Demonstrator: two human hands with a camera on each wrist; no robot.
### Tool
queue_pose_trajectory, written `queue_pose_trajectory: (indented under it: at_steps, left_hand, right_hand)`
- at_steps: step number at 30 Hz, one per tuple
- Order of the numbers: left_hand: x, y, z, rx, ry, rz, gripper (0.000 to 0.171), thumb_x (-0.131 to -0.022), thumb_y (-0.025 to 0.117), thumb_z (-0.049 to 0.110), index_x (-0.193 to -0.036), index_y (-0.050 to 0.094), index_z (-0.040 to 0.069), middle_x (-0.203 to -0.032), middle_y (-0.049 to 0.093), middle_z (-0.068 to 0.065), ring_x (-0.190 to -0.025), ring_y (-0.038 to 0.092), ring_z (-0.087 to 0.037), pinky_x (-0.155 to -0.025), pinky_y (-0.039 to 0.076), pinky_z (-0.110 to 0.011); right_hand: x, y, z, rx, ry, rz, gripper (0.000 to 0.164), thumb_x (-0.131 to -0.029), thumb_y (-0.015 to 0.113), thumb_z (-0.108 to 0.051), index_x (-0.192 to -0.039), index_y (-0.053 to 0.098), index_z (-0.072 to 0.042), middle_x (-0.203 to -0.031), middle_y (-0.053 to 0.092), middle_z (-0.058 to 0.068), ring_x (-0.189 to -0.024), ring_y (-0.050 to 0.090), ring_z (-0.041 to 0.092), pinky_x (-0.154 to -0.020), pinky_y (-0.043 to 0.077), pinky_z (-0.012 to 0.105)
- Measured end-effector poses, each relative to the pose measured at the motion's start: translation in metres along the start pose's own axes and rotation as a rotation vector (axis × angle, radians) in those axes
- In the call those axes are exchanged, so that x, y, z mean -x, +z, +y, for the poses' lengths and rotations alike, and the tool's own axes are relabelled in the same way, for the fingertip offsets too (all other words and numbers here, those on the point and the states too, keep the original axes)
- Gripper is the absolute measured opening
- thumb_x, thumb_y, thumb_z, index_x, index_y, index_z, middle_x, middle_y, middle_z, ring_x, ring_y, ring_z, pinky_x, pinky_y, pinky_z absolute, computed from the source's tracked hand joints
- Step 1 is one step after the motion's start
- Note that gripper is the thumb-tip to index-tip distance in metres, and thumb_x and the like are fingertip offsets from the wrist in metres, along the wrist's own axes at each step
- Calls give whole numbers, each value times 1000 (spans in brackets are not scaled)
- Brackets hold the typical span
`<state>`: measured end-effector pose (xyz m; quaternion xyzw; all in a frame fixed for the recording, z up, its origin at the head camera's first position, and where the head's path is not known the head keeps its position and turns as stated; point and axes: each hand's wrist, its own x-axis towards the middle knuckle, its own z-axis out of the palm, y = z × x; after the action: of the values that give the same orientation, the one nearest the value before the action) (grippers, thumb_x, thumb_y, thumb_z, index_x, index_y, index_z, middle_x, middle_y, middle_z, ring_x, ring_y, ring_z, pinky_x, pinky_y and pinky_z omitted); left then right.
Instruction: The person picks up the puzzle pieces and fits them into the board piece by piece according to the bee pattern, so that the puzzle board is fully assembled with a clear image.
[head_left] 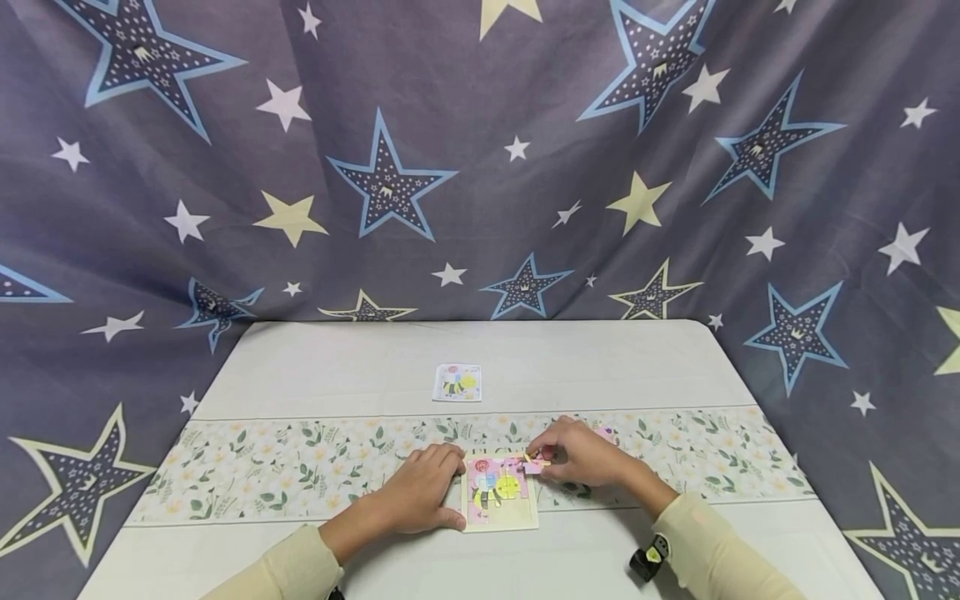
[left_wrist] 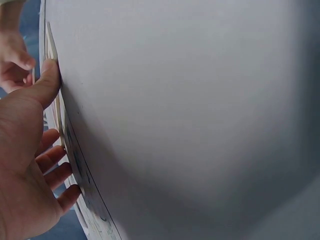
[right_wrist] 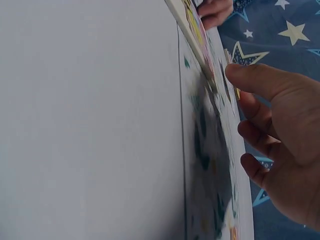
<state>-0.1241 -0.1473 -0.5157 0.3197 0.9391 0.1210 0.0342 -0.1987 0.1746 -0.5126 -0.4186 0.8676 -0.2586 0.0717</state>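
Note:
A square jigsaw puzzle board (head_left: 501, 515) with a pale wooden frame lies on the table, showing a bee and a yellow round shape on pink. My left hand (head_left: 423, 490) rests along its left edge, thumb at the near corner and fingers further up. The left wrist view shows that thumb (left_wrist: 47, 82) against the frame. Over the board's upper right corner, my right hand (head_left: 581, 454) pinches a pink puzzle piece (head_left: 536, 467) between thumb and fingers. In the right wrist view the piece is mostly hidden behind the thumb (right_wrist: 245, 77).
A small picture card (head_left: 457, 383) with a matching bee design lies further back. Another pink piece (head_left: 606, 433) shows just beyond the right hand. A floral runner (head_left: 300, 458) crosses the white table (head_left: 360, 367). Star-patterned cloth (head_left: 465, 208) hangs behind and at both sides.

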Motion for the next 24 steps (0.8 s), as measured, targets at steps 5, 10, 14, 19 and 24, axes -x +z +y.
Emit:
queue_pose_trajectory:
  at_steps: [5, 10, 14, 19, 24]
  left_hand:
    - [0, 0, 0, 1, 1, 5, 74, -78, 72, 68, -125, 53, 14, -140, 52, -5, -129, 50, -22, -102, 45, -46]
    - [0, 0, 0, 6, 1, 1, 75, -78, 72, 68, -126, 54, 14, -139, 52, -5, -129, 50, -23, -102, 45, -47]
    - [0, 0, -1, 12, -3, -6, 75, -78, 71, 69, -126, 53, 14, -140, 51, -5, -130, 50, -23, -102, 45, -47]
    - [0, 1, -2, 13, -3, -6, 75, -78, 70, 70, -126, 53, 14, -140, 51, -5, -130, 50, -23, -102, 45, -47]
    - [0, 2, -2, 4, 6, 7, 74, -78, 71, 69, -125, 54, 14, -139, 52, -5, -128, 50, -22, -101, 46, -46]
  right_hand:
    - [-1, 5, -8, -8, -33, -17, 28, -87, 81, -23, -114, 74, -26, -81, 58, -16, -82, 47, 4, -85, 39, 28]
    - [-2, 11, -18, -15, -49, -42, 27, -88, 80, -25, -114, 74, -27, -80, 58, -13, -82, 43, 2, -83, 35, 25]
    - [-3, 16, -28, -6, -78, -52, 28, -86, 82, -28, -113, 75, -27, -85, 63, -14, -85, 46, 1, -83, 39, 24]
    - [-4, 23, -41, 14, -132, -58, 28, -83, 83, -26, -110, 76, -25, -83, 64, -14, -84, 50, 0, -85, 41, 23]
    - [-5, 30, -48, 3, -142, -72, 28, -82, 84, -24, -109, 77, -24, -82, 65, -14, -82, 49, -3, -84, 38, 21]
